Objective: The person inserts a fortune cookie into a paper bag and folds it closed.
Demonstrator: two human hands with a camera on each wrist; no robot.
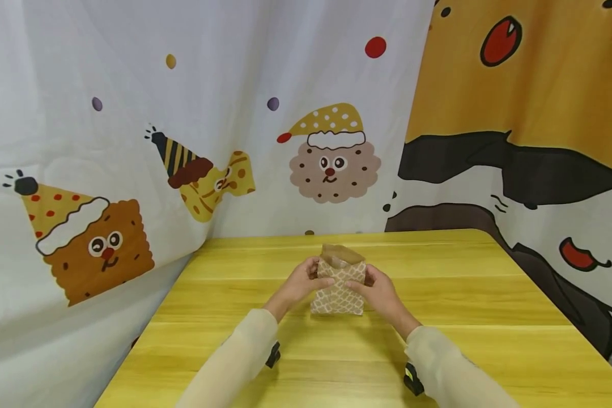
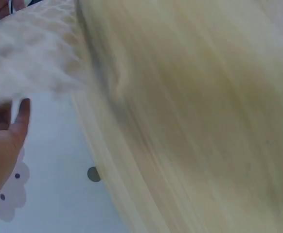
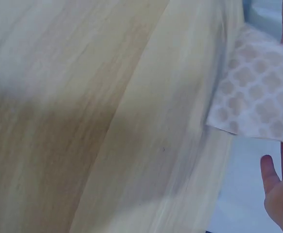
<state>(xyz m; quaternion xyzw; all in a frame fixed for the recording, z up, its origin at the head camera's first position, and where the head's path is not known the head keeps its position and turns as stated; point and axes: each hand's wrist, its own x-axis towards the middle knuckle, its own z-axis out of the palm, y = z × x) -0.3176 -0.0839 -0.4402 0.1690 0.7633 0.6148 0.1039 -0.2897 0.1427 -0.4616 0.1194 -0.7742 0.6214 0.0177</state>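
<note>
Backdrop first: a printed cloth [image 1: 224,51], cartoon party figures on it, hangs beyond the paper bag. The desk [image 1: 489,306], yellow wood grain, spreads below the bag and to both sides of it. Pale sleeves [image 1: 234,362] reach in from the near side of the bag, one on each flank.

The paper bag [image 1: 338,294], brown with a pale lattice print, is upright between the two hands. Its mouth faces up and gapes a little, the back lip standing higher than the front. Cannot tell whether its base touches the desk.

Left grip [image 1: 303,281]: pinches the bag's left edge, thumb across the front, fingers mostly out of sight behind. Right grip [image 1: 379,290]: same at the right edge, thumb on the front. Both narrow, holding paper. Thumbs point toward each other across the bag's face.

Smallest: dark devices [image 1: 413,379] at the cuffs, nearer the wearer than the bag. Something pale shows inside the bag's mouth; too small to name.

Handling, my judgement: thin paper, likely to crease. Pinch lightly and level on both sides, thumbs below the rim, so the mouth doesn't collapse.
</note>
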